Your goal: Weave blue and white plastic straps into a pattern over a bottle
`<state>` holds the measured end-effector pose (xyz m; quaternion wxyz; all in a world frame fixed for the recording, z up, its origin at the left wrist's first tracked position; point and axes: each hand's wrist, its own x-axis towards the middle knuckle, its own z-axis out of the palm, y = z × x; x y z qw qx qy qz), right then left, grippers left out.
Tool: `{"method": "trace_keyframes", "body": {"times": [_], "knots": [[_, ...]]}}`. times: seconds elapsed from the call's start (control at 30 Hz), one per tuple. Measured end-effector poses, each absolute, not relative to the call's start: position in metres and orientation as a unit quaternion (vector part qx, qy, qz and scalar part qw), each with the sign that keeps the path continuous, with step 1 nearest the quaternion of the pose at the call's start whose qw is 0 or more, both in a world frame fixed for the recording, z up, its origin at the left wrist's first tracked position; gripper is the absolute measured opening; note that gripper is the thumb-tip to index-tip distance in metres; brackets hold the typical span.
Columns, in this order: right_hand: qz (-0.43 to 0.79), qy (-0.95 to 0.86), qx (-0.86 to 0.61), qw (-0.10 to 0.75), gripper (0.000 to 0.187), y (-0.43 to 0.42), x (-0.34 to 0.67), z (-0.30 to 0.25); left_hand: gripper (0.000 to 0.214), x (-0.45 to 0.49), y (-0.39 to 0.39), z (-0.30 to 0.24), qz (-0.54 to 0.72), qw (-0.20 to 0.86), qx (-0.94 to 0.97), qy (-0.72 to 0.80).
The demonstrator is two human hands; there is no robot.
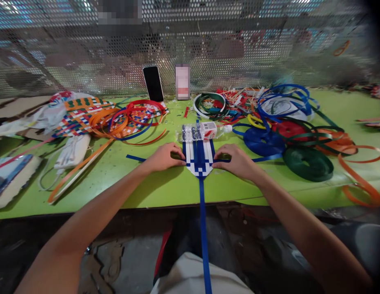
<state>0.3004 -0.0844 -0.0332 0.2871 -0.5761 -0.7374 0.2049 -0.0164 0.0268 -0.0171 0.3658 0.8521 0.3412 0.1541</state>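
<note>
A small weave of white and blue flat strips (200, 165) lies on the green table, its near end rounded. A clear plastic bottle (205, 131) rests on its side across the far part of the weave. At the left edge, my left hand (165, 157) pinches a blue strip, whose loose end (136, 158) sticks out past the wrist. My right hand (235, 160) has thumb and fingers closed on the blue strip at the opposite edge. Another blue strip (203, 228) runs from the rounded end over the table edge towards my body. The fingertips partly cover the side edges.
Rolls of blue strip (263, 142) and green strip (307, 163) sit on the right with loose orange coils. Left are a colourful woven piece (76, 118), a white power strip (74, 151) and orange loops. Two phones, one black-screened (153, 83), lean against the perforated metal screen (168, 49).
</note>
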Motion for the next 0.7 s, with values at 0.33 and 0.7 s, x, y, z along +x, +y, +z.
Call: {"method": "trace_keyframes", "body": {"times": [0.33,0.7], "knots": [[0.224,-0.736,-0.566,0.295,0.032,-0.087,0.297,-0.024,0.028,-0.017,0.032,-0.005,0.147,0.431,0.833,0.316],[0.354,-0.757,-0.508,0.21,0.04,-0.047,0.3,0.015,0.047,0.0,0.038,0.03,0.078,0.687,0.626,0.36]]}}
